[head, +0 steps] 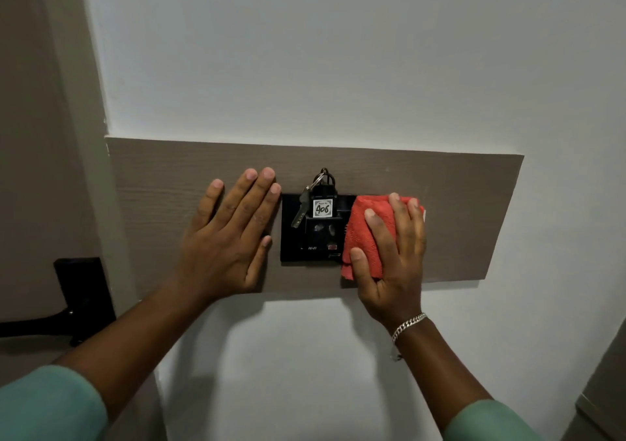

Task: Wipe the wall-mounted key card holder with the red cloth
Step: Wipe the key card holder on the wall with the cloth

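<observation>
Key card holder (313, 237): black square plate fixed to a grey-brown wood-grain panel (457, 203) on a white wall (338, 50); its right edge is hidden under the cloth.
Key tag (322, 207): white label reading "406" on a black fob seated in the holder's slot, with a metal key (300, 212) hanging from the ring beside it.
Red cloth (367, 234): bunched pad pressed against the holder's right side and the panel just beyond, presumably folded thick to give a firm wiping face.
Right hand (394, 254): fingers curled over the cloth, thumb pinning its lower edge, gripping it flat to the surface; a chain bracelet (408, 327) circles the wrist.
Left hand (230, 234): open and empty, palm flat on the panel just left of the holder, apparently bracing the body.
Door handle (50, 322): black lever at lower left, well apart from the work.
Stage: wiping appears under way at the right edge; the centre and left of the plate lie uncovered.
</observation>
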`<state>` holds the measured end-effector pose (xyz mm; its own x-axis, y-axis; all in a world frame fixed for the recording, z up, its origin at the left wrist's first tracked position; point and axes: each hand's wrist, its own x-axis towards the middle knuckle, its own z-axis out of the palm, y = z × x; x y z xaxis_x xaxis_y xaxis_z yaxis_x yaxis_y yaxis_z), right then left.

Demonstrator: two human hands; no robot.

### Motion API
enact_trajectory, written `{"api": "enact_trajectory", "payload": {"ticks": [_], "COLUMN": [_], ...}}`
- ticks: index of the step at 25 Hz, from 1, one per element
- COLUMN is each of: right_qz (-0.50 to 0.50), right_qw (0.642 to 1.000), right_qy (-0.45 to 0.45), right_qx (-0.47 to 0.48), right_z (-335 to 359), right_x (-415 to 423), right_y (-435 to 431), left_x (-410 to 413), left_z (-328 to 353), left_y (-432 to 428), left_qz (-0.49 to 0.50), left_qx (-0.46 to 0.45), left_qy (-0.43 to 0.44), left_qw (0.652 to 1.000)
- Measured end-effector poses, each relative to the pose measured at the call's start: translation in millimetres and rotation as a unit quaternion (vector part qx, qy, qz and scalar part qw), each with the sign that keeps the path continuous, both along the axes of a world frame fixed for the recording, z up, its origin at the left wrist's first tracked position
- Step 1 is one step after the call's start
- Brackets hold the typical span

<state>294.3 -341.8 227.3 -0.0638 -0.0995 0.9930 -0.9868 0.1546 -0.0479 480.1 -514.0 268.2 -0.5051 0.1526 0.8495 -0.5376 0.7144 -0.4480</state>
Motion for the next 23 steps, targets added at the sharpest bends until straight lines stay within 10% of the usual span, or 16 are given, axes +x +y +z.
{"api": "enact_trajectory", "payload": {"ticks": [4, 23], "right_qz": [0.007, -0.044], "right_qw": [0.995, 0.999], "right_qy": [-0.09, 0.019], "right_qx": [-0.049, 0.016], "right_z": [7, 4], "right_x": [19, 7], "right_y": [-19, -5], "left_x": [1, -3], "left_z": [0, -3], "left_y": [-4, -5], "left_qz": [0.013, 0.019], "left_qx": [0.0, 0.008], "left_qy": [0.027, 0.048], "left_qw": [1.0, 0.999]}}
